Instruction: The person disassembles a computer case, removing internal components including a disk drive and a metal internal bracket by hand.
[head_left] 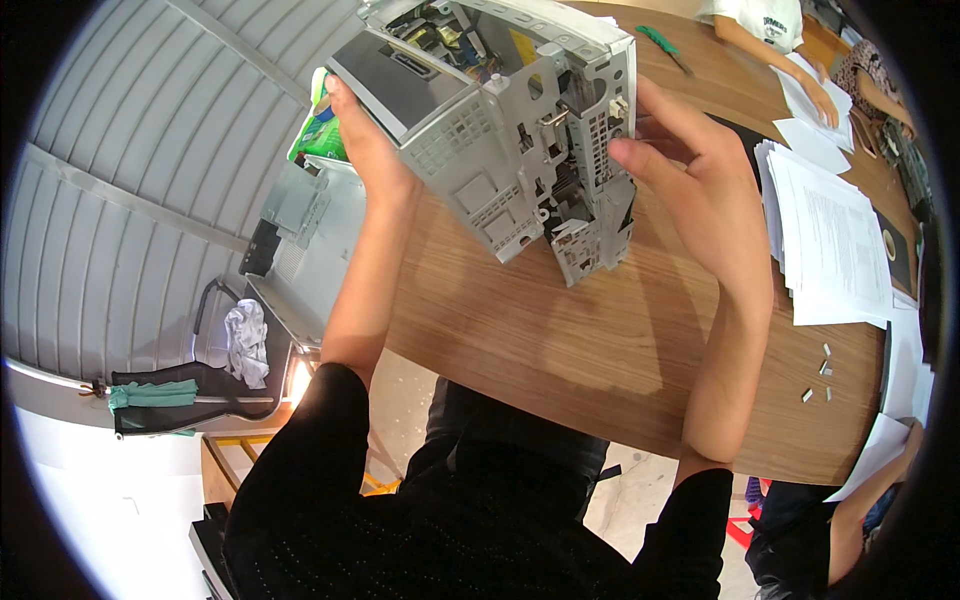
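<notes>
A grey metal computer case [465, 140] is tilted up off the wooden table [500, 330], with its perforated end toward me. Through its open top I see circuit parts and cables, and a dark drive-like panel sits at its upper left. My left hand [375, 150] grips the left side of the case, thumb along the edge and fingers mostly hidden behind it. At the right side, my right hand [705, 180] holds the case edge, its thumb on the perforated metal and its fingers curled behind.
Left of the case lie a detached metal cover [335, 215] and a green package [322, 140]. A paper stack [830, 240], small white pieces [822, 368] and a green-handled tool [660, 42] lie on the table. Other people sit at the right, one hand [822, 103] on papers.
</notes>
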